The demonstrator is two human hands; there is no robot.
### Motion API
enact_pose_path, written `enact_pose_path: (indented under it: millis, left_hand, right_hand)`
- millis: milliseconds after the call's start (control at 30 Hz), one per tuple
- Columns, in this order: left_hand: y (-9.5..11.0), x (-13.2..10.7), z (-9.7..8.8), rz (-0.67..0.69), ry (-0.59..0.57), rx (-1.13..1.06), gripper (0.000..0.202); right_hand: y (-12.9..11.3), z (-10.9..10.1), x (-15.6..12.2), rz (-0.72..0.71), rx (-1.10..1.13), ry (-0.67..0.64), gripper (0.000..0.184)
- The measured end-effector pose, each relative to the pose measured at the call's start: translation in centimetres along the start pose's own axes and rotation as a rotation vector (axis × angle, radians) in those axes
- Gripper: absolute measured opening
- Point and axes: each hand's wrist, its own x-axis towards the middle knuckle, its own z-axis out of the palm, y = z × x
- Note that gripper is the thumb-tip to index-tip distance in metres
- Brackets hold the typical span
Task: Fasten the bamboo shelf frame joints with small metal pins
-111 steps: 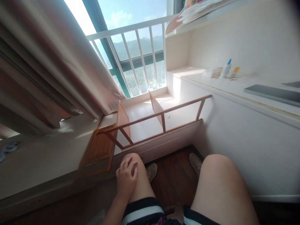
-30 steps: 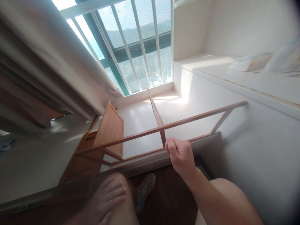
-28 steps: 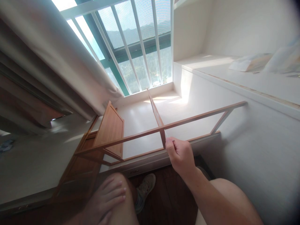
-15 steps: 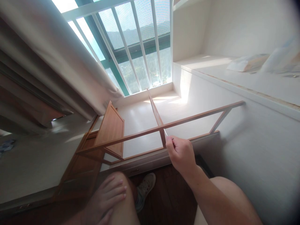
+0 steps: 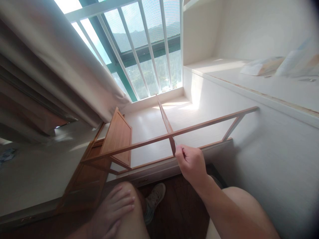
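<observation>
My right hand (image 5: 191,162) is closed in a fist around a slim metal rod that looks like a hex key (image 5: 174,140); the end inside the fist is hidden. Its tip meets the wooden frame (image 5: 206,123) where the long front rail joins the middle upright. This brown frame has two parallel long rails, short end pieces and a divider (image 5: 164,114) running back towards the window. At the frame's left end stands a wooden panel (image 5: 118,137). My left hand (image 5: 116,210) lies flat on my left knee, fingers spread, holding nothing.
The frame rests on a pale ledge (image 5: 146,121) below a barred window (image 5: 149,49). A heavy curtain (image 5: 74,66) hangs at left. To the right, a white raised shelf (image 5: 224,71) bears plastic bags (image 5: 261,65). My shoe (image 5: 157,196) is on the dark floor (image 5: 179,205).
My right hand has shifted very slightly left, and the angle of the hex key's shaft has changed a little. My left hand stays on the knee.
</observation>
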Motion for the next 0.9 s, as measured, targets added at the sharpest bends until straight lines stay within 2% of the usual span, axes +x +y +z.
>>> enact_pose_path:
  millis: [367,900]
  left_hand:
    - [0.2,-0.1,0.1,-0.028,0.013,-0.012,0.056]
    - [0.4,-0.1,0.3,-0.039,0.011,0.005,0.055]
  right_hand:
    - [-0.1,-0.4,0.3,-0.026,-0.167,-0.011,0.037]
    - [0.0,-1.1,0.9,-0.133,-0.248,-0.049,0.033]
